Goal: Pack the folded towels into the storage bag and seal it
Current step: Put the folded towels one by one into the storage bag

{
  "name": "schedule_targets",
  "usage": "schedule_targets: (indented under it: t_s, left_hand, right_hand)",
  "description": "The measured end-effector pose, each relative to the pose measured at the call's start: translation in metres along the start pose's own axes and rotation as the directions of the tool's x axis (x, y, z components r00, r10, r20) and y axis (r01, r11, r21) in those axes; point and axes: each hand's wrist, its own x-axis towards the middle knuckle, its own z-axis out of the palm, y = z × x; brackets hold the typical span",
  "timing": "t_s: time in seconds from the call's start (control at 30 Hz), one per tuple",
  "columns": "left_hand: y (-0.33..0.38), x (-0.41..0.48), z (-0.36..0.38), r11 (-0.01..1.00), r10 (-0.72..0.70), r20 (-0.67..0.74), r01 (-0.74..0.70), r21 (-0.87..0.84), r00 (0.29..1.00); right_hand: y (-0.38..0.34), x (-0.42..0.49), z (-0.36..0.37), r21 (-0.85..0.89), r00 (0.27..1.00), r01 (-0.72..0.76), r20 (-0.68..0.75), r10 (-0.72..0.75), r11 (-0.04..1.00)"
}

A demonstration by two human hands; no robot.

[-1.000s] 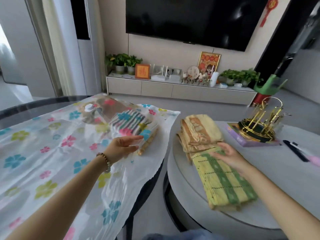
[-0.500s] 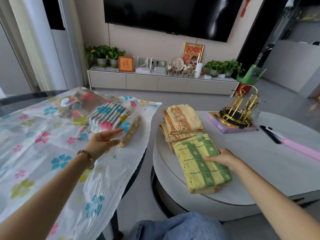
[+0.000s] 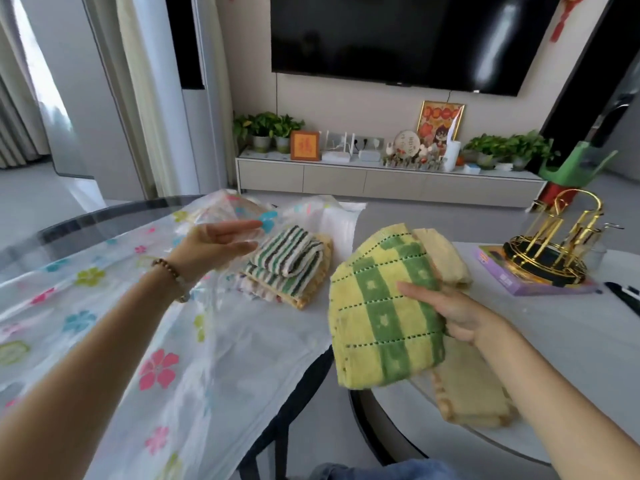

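While left hand (image 3: 212,244) props storage bag (image 3: 242,341) open, right hand (image 3: 452,315) grips towel (image 3: 382,323).

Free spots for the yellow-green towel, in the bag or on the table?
Free: the white lower layer of the storage bag just nearer than the striped towels, below the flap the left hand lifts; the table between the right hand and the purple box. Crowded: the gold rack on that box, tan towels below the yellow-green towel.
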Motion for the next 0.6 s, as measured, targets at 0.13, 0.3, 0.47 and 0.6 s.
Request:
schedule_targets:
  t_s: [0.13, 0.3, 0.47, 0.6]
  left_hand:
    - [0.025, -0.005, -0.044, 0.996, -0.001, 0.092, 0.009, -0.086, 0.996]
    - [0.019, -0.017, -0.074, 0.989, -0.067, 0.209, 0.093, -0.116, 0.976]
    - [-0.008, -0.032, -0.106, 0.977, -0.125, 0.145, 0.147, -0.156, 0.981]
    - [-0.023, -0.039, -0.121, 0.98, -0.17, 0.052, 0.175, -0.099, 0.984]
  right_hand:
    - [0.015, 0.051, 0.086, 0.18, 0.994, -0.025, 0.108, 0.006, 0.983]
    - [0.065, 0.085, 0.169, -0.299, 0.999, -0.038, -0.001, 0.039, 0.954]
    - [0.081, 0.081, 0.17, -0.691, 0.898, 0.436, 0.295, -0.325, 0.577]
    - [0.085, 0.093, 0.187, -0.731, 0.86, 0.462, 0.508, -0.05, 0.503]
